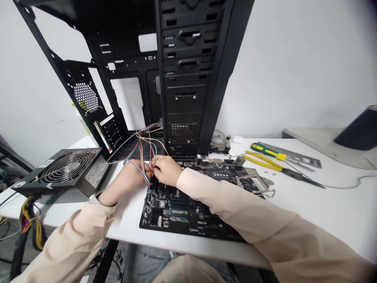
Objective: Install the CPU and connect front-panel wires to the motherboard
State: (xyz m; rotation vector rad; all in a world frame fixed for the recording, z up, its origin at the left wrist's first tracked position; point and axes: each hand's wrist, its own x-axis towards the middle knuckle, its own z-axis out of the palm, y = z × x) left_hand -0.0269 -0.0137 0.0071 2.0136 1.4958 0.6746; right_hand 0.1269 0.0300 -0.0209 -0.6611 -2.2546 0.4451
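Thin coloured wires (141, 155) run out of the black computer case (194, 110) and down to the left edge of a black motherboard (188, 220). My left hand (134, 175) is closed around some of these wires above that edge. Right beside it, my right hand (166, 169) pinches wires too, its fingertips meeting those of the left. The wire ends and any connectors between the fingers are hidden. Below the hands, several wires reach the board near its left corner. A dark heatsink marked GIGABYTE (179, 212) sits on the board.
A power supply (67, 169) with a fan grille stands left, its cable bundle (32, 222) hanging over the table edge. To the right lie a green-yellow screwdriver (266, 150), yellow-handled pliers (282, 169) and a metal plate (306, 158). A monitor stand (318, 145) is at far right.
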